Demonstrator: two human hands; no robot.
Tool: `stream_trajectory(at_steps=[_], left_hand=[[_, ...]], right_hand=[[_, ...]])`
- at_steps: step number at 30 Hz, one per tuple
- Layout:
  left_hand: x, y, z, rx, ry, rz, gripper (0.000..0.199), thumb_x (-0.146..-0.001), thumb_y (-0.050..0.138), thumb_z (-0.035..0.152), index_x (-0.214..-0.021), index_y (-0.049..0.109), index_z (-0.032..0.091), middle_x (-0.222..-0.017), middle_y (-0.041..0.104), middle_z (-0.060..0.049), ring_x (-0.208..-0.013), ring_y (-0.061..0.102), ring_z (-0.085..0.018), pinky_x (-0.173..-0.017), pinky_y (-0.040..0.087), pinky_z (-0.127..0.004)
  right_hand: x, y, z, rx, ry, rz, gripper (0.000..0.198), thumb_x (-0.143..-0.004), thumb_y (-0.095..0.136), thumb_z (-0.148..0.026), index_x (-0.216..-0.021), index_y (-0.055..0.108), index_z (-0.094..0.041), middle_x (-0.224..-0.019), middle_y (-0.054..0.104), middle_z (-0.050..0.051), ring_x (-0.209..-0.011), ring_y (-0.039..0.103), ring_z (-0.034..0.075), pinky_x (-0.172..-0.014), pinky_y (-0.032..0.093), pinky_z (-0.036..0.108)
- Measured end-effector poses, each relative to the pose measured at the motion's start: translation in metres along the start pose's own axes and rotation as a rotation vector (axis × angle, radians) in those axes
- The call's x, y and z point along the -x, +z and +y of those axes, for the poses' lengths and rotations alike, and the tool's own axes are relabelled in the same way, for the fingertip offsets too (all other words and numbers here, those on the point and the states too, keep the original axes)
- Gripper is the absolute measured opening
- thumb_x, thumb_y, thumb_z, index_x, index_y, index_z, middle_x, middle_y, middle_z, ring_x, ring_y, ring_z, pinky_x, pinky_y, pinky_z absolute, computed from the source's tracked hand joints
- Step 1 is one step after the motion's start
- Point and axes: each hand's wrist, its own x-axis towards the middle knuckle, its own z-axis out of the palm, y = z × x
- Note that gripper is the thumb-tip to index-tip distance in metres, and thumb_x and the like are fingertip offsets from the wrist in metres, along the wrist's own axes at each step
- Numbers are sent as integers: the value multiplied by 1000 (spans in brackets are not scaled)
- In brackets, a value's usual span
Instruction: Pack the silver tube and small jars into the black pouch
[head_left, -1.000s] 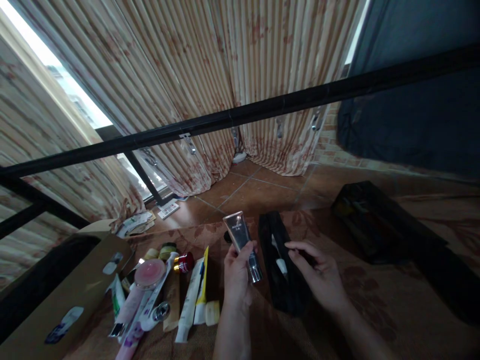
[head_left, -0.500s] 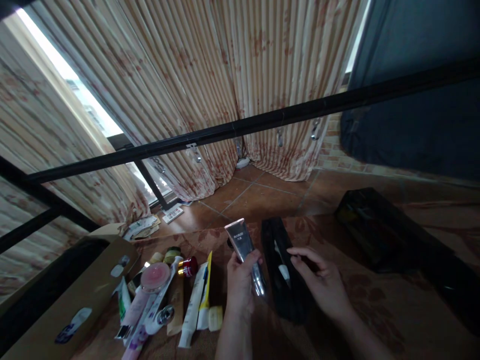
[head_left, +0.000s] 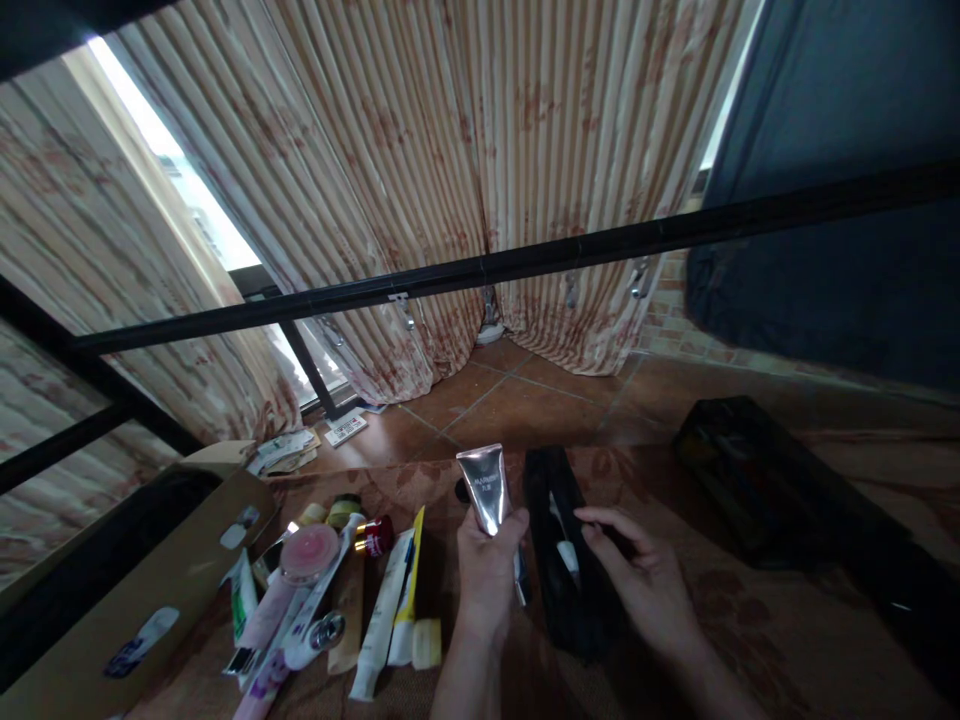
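Note:
My left hand [head_left: 486,570] is wrapped round a shiny silver squeeze tube [head_left: 484,482], its flat end up and its cap end down by my palm. Just right of it lies an open black pouch [head_left: 559,618], long and narrow. Inside the pouch a white-ended item [head_left: 568,556] shows; its kind is unclear. My right hand [head_left: 649,575] pinches the pouch's right rim between thumb and forefinger.
Left of my hands lie several tubes, among them a yellow and white one [head_left: 406,610], a pink round container [head_left: 309,553] and a red jar [head_left: 375,536]. A cardboard box [head_left: 187,585] stands far left, a dark mesh bag [head_left: 739,480] right. A black rail [head_left: 450,275] crosses beyond.
The silver tube has turned in my left hand, so its face catches more light. My right hand stays at the pouch's rim. The view has shifted slightly.

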Motion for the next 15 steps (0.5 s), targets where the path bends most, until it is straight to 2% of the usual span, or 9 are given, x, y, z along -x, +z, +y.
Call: stream_trajectory(at_steps=[8,15], left_hand=[[0,1,-4,11,-3,-18,28,-63,78,28,-68,53,18,-54,50,6,-48,42,-8,-51,34,-21],[-2,2,-3,30,5,42,33,-53,84,24,-62,53,18,-50,49,7,-46,41,-8,-50,34,-22]], right_hand=[[1,0,-3,22,-12,6,27,-86,63,-45,-98,76,-24,-87,72,4,-79,67,20,-66,53,27],[0,0,-7,10,-7,17,27,-84,65,-46,-94,77,-24,-84,72,4,-78,67,21,-67,53,28]])
